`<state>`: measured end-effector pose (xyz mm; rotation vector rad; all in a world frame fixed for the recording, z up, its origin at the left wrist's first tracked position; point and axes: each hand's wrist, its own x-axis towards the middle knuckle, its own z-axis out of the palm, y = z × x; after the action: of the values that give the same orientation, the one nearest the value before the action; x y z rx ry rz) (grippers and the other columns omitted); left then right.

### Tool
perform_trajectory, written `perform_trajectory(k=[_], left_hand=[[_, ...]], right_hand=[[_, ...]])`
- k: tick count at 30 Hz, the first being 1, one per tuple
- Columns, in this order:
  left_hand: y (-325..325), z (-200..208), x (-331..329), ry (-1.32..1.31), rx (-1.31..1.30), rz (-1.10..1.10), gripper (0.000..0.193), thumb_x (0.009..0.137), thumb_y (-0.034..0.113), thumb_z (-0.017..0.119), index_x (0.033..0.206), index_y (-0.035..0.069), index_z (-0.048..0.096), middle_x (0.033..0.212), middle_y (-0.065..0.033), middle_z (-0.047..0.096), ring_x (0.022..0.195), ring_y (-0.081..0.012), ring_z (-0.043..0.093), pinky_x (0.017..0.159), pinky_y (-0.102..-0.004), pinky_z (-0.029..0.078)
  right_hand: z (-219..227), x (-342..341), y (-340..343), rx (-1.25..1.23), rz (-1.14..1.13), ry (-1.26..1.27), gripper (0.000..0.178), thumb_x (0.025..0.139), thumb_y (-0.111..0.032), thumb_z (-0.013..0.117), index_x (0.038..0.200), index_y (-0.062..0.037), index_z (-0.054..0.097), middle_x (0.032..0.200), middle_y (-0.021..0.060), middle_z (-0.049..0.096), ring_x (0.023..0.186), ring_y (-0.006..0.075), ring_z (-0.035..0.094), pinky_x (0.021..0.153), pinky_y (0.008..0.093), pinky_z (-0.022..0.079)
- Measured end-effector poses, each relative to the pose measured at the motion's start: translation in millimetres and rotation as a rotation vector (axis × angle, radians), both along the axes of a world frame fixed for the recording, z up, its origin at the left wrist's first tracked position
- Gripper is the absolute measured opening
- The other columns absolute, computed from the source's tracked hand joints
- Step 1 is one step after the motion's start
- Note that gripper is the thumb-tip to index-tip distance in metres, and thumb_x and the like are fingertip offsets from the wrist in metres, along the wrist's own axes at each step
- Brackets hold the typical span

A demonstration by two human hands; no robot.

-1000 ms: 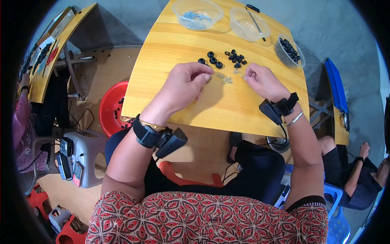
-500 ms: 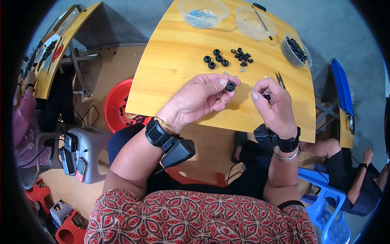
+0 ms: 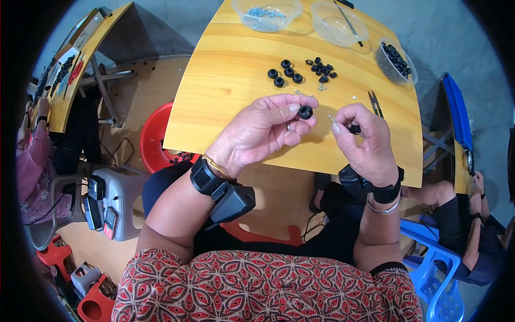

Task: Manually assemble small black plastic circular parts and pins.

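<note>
- Two hands up over the yellow table (image 3: 230, 80), and I'm watching them work close together above its near edge.
- My left hand (image 3: 263, 134) pinches a small black ring (image 3: 305, 112) between thumb and fingertips, held clear of the tabletop.
- My right hand (image 3: 365, 142) is closed on a smaller dark piece (image 3: 355, 129) at its fingertips, just beside the ring; what that piece is I cannot tell.
- To do this well, I judge the ring should stay square to the other piece, hole facing it, with a light pinch so it doesn't pop out; keep both low over the table so a dropped part lands there, not on the floor.
- Four more black rings (image 3: 285, 73) sit in a cluster further back, with a scatter of little black parts (image 3: 321, 67) just right of them.
- Containers along the far edge: a clear round bowl of small silvery bits (image 3: 264, 15), a clear bowl with a thin tool in it (image 3: 339, 24), and a round cup of black pieces (image 3: 396, 61) at the right.
- Tweezers (image 3: 374, 103) lie beside my right hand.
- No labels or signs on these that I can make out.
</note>
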<state>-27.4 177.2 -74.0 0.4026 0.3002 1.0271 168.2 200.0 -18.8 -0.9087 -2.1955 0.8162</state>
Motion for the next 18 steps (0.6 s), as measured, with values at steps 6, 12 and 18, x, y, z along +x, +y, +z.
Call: perform_trajectory(k=[6,12,18], left_hand=[[-1,7,0,0.107,-0.056,0.033,0.029,0.088,0.007,0.045,0.115,-0.005,0.046,0.095,-0.0168,0.058,0.074,-0.0142,0.058,0.065,-0.0187,0.050],[-3,5,5,0.313,0.037,0.109,0.025,0.085,0.004,0.051,0.108,-0.004,0.053,0.087,-0.0127,0.061,0.067,-0.0122,0.058,0.062,-0.0201,0.050],[-5,8,6,0.429,0.049,0.144,0.021,0.081,0.003,0.056,0.101,-0.002,0.057,0.080,-0.0093,0.061,0.063,-0.0113,0.056,0.059,-0.0211,0.049]], right_hand=[[1,-4,-2,-0.051,-0.024,-0.044,0.008,0.077,-0.003,0.057,0.079,-0.0003,0.049,0.063,0.0041,0.051,0.053,0.0077,0.045,0.048,0.0214,0.038],[-1,-9,-2,-0.075,0.033,-0.092,0.009,0.076,-0.001,0.057,0.078,0.0004,0.048,0.065,0.0073,0.052,0.055,0.0131,0.050,0.052,0.0242,0.042],[-3,-11,-2,-0.002,0.063,-0.101,0.010,0.074,0.000,0.057,0.077,-0.0003,0.047,0.067,0.0119,0.052,0.059,0.0233,0.056,0.055,0.0295,0.045]])
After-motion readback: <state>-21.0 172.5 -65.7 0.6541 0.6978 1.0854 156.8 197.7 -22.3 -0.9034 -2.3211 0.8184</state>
